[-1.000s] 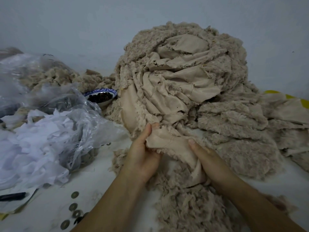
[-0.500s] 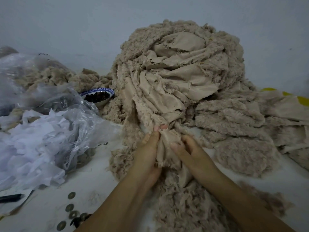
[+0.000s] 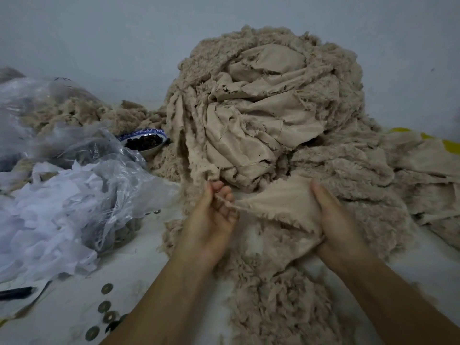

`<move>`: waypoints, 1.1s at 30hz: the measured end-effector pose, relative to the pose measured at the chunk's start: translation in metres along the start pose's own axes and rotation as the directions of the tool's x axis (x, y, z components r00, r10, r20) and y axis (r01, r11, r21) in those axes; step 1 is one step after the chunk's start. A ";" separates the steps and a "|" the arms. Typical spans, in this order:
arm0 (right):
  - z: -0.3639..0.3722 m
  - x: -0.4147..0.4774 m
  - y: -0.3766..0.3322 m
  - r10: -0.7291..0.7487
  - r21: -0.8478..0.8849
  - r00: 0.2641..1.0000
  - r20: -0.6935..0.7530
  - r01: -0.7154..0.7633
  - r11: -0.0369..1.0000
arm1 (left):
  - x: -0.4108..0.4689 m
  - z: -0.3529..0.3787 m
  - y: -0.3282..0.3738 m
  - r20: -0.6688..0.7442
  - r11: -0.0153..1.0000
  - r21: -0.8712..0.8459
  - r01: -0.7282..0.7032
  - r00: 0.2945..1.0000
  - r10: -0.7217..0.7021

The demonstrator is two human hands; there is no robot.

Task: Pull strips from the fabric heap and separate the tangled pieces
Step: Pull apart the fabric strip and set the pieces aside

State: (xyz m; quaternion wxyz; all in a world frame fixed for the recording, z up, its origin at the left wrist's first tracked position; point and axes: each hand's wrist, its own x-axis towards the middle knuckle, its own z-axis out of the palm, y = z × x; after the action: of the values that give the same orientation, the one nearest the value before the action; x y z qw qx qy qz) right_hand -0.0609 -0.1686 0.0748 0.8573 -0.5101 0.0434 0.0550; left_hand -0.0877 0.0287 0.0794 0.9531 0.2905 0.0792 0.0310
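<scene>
Pale grey-blue wall backs a white work surface (image 3: 139,270) where a tall heap of beige fleece-backed fabric scraps (image 3: 268,115) is piled, smooth woven sides folded and creased across its front and woolly, frayed edges all round it. At the foot of the heap, on its near side, a tapering beige strip with fuzzy torn edges (image 3: 278,205) is stretched flat between the two hands. The left hand (image 3: 211,220) pinches the narrow frayed tip between thumb and curled fingers. The right hand (image 3: 336,220) grips the wide end, thumb on top and fingers wrapped under the cloth. Half a second ago both hands sat close together with the cloth bunched between them; now they are apart and the piece is pulled taut. Left of the heap, touching its base, stands a blue-and-white bowl of dark bits (image 3: 146,141), and farther left lies a clear plastic bag of white scraps (image 3: 74,190).
</scene>
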 end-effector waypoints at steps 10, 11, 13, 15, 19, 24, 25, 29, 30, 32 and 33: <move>-0.009 0.001 -0.020 -0.026 0.091 0.999 -0.020 0.028 0.995 | -0.005 -0.008 0.010 0.017 0.980 0.196 -0.039 0.999 0.036; -0.008 0.000 -0.020 -0.029 0.076 1.000 -0.004 0.030 0.997 | -0.006 -0.007 0.009 0.017 0.970 0.241 -0.035 0.999 0.031; -0.005 -0.003 -0.016 -0.034 0.061 0.999 0.034 0.032 0.998 | -0.012 0.001 0.000 0.071 0.921 0.389 0.018 0.996 -0.050; 0.000 -0.006 -0.012 -0.035 0.050 0.997 0.075 0.031 0.998 | -0.017 0.008 -0.017 0.141 0.823 0.565 0.058 0.976 -0.166; 0.006 -0.008 -0.010 -0.030 0.006 0.993 0.117 0.030 1.000 | -0.026 0.013 -0.033 0.207 0.558 0.828 -0.050 0.953 -0.221; 0.009 -0.010 -0.003 -0.041 -0.069 0.987 0.155 0.052 0.996 | -0.026 0.011 -0.030 0.235 0.573 0.814 -0.093 0.956 -0.178; 0.010 -0.010 -0.002 -0.036 -0.087 0.987 0.156 0.051 0.995 | -0.025 0.010 -0.029 0.233 0.579 0.809 -0.099 0.959 -0.162; 0.005 -0.013 0.004 -0.017 -0.192 0.963 0.268 0.071 0.979 | -0.021 0.009 -0.024 0.116 0.720 0.694 -0.003 0.987 -0.108; 0.004 -0.014 0.005 -0.008 -0.296 0.951 0.309 0.104 0.950 | -0.019 0.009 -0.023 0.115 0.811 0.585 0.017 0.988 -0.104; 0.005 -0.018 0.008 0.061 -0.513 0.932 0.357 0.141 0.847 | -0.017 0.011 -0.018 0.113 0.941 0.336 0.047 0.990 -0.090; 0.005 -0.019 0.010 0.108 -0.597 0.925 0.363 0.142 0.789 | -0.015 0.011 -0.014 0.113 0.970 0.237 0.053 0.990 -0.081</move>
State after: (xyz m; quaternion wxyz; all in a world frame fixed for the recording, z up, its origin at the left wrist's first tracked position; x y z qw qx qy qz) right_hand -0.0807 -0.1601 0.0710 0.6372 -0.7403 -0.1476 0.1554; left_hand -0.1009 0.0094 0.0823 0.9158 0.3991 0.0340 -0.0285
